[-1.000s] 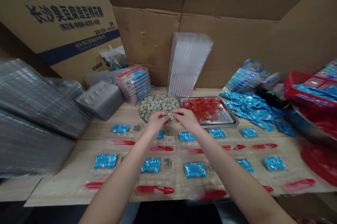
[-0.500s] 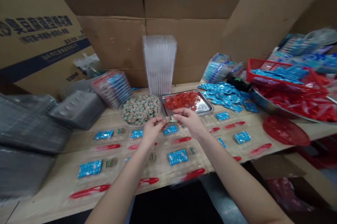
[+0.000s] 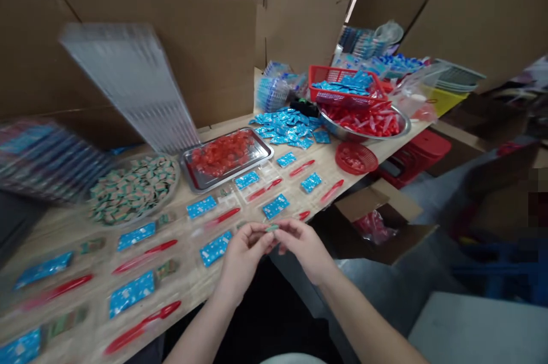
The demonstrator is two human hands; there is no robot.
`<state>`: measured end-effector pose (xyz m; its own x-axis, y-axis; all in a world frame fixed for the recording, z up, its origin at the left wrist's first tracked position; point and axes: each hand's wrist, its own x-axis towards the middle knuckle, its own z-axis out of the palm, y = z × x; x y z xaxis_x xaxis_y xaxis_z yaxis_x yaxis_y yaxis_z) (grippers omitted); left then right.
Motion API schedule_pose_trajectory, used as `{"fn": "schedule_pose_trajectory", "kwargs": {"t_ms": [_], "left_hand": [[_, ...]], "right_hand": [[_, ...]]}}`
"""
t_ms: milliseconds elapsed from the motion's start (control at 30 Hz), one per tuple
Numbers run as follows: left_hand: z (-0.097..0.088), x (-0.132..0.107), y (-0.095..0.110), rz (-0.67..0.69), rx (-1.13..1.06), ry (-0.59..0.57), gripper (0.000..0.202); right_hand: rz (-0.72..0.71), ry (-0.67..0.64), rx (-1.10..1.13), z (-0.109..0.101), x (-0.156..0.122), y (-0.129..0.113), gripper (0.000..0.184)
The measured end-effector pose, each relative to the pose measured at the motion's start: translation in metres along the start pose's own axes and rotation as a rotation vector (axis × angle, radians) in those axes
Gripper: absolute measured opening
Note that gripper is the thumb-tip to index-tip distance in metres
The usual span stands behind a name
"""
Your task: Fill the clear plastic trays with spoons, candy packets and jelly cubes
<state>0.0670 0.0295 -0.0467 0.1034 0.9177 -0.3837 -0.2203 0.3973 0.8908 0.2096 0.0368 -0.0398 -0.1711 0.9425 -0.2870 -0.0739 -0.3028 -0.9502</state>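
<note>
My left hand (image 3: pixel 243 255) and my right hand (image 3: pixel 305 247) are close together above the table's front edge, fingertips pinched. Between them is a small green-and-tan packet (image 3: pixel 272 228), held by both hands and partly hidden by the fingers. Just left of my left hand lies a blue packet with white marks (image 3: pixel 215 248). Clear shallow plastic trays lie in rows on the table, several with a blue packet, a slim red plastic piece (image 3: pixel 143 327) and a small green-and-tan packet (image 3: pixel 166 269). A round clear tub (image 3: pixel 174 184) at the back left holds many such small packets.
Behind the rows stand a metal tray (image 3: pixel 262 150) of red pieces, a blue packet pile (image 3: pixel 285 124), a red basket (image 3: pixel 314 76) above a metal bowl (image 3: pixel 405 124), and a tilted stack of clear trays (image 3: pixel 137 84). An open cardboard box (image 3: pixel 398 207) sits below the table.
My view has swung right, so the table's contents appear further left. My hands have moved from above the tray rows to the front edge, closer together, still holding the small packet.
</note>
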Motion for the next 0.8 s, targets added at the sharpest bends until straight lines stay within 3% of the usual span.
{"fn": "schedule_pose_trajectory", "kwargs": {"t_ms": [100, 233, 333, 433, 533, 700, 800], "left_hand": [[0.015, 0.017, -0.009, 0.135, 0.274, -0.004, 0.035], [0.016, 0.054, -0.008, 0.464, 0.758, 0.036, 0.028], [0.013, 0.07, -0.006, 0.519, 0.829, -0.026, 0.022], [0.012, 0.073, -0.009, 0.523, 0.851, -0.031, 0.021], [0.01, 0.072, -0.011, 0.501, 0.854, -0.021, 0.021], [0.011, 0.078, -0.013, 0.464, 0.825, -0.028, 0.021], [0.015, 0.077, -0.012, 0.459, 0.799, -0.029, 0.02]], "right_hand": [[-0.019, 0.104, -0.088, -0.03, 0.009, 0.002, 0.025], [-0.243, 0.375, -0.63, -0.056, 0.054, -0.002, 0.015], [-0.346, 0.453, -1.059, -0.055, 0.08, 0.0, 0.012], [-0.37, 0.476, -1.308, -0.047, 0.088, 0.006, 0.014], [-0.382, 0.483, -1.333, -0.045, 0.088, 0.008, 0.013], [-0.351, 0.386, -1.082, -0.062, 0.083, 0.003, 0.023], [-0.361, 0.332, -1.077, -0.073, 0.079, 0.001, 0.016]]}}
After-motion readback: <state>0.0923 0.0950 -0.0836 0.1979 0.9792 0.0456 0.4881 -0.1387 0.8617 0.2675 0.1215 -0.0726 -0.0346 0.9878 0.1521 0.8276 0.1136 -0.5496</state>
